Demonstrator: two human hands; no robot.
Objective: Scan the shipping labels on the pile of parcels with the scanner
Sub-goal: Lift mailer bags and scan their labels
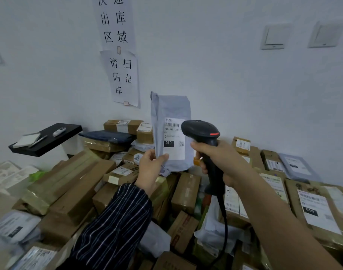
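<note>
Pinching grey mailer (169, 117) upright in my left hand (149, 168) — right hand (223, 158) grips scanner (202, 131), head just beside its label (173, 137).

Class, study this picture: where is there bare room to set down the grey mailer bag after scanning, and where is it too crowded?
What looks like bare floor shows far left, between the white foam pieces and the cardboard boxes. The black shelf has a free right end beyond the white remote-like object. Elsewhere the parcel pile is packed tight.

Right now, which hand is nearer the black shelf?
Left. Left hand, holding the grey parcel, is right of the shelf; right hand, gripping the scanner, is farther right.
</note>
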